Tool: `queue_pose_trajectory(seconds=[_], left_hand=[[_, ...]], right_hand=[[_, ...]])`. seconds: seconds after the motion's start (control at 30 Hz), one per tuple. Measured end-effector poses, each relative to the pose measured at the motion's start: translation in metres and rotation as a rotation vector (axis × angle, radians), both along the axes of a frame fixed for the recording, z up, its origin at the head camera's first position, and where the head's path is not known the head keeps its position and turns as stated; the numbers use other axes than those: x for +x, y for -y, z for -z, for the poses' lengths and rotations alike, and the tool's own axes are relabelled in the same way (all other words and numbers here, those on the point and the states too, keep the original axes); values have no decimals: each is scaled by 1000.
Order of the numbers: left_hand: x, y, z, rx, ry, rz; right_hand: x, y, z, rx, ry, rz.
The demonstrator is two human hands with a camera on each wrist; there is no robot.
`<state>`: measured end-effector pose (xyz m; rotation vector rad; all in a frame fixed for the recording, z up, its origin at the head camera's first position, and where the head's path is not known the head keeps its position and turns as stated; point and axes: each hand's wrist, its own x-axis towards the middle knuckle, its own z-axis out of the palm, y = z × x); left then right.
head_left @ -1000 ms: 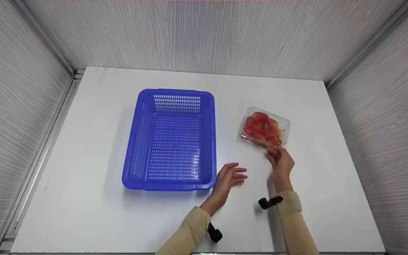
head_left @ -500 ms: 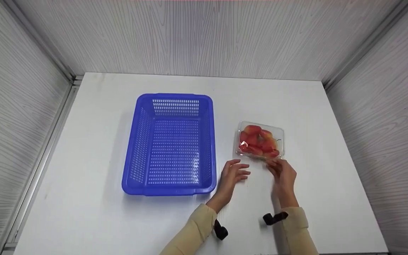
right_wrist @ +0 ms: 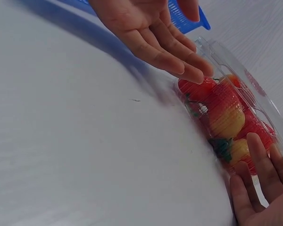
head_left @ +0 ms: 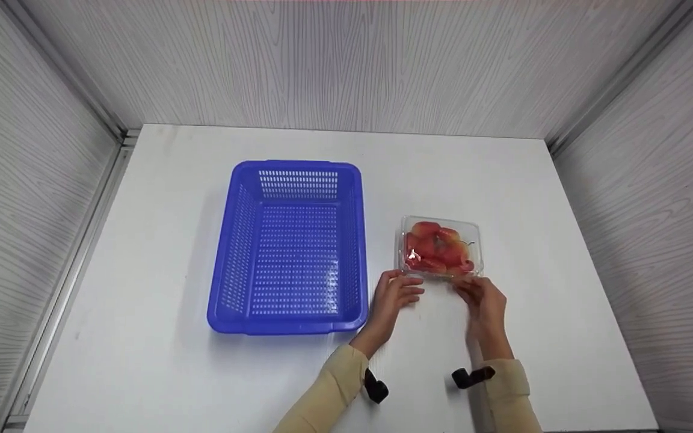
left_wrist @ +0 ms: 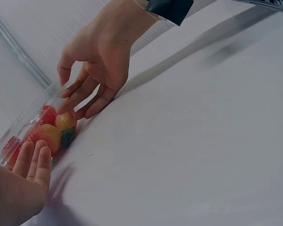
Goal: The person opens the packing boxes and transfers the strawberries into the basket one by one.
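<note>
Two hands at the table (head_left: pixel 142 361), head view: left hand (head_left: pixel 391 297) between blue basket (head_left: pixel 288 328) and clear box (head_left: pixel 471 231), its fingers loosely spread, tips near the box's near-left corner; contact can't be told. Right hand (head_left: pixel 488 300) at the box's near-right corner, fingers narrow, pinching the near rim. Box lies flat on the table, right of the basket, red-yellow fruit (head_left: pixel 437 248) inside. Tan sleeves (head_left: pixel 328 373), black wrist mounts (head_left: pixel 375 386) on both arms.

Left wrist view: right hand at top, thumb and index close together at the rim; left hand lower left, fingers together. Green leaf (left_wrist: pixel 67 136) shows through the box wall.

Right wrist view: left fingers extended toward the box, basket behind; right fingers by the box's near side, lower right.
</note>
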<state>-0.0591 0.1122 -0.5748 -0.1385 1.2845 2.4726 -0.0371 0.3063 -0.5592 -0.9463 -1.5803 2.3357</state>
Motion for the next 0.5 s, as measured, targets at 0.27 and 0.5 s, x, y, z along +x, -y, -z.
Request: queue_pose_trajectory(seconds=[0.27,0.5], left_hand=[[-2,-6,1,-12,-14,-3],[-5,-13,2,-46,-11,-17]], right_hand=[[4,3,-11,-38,48,25],[15,40,-26,400,-105,165]])
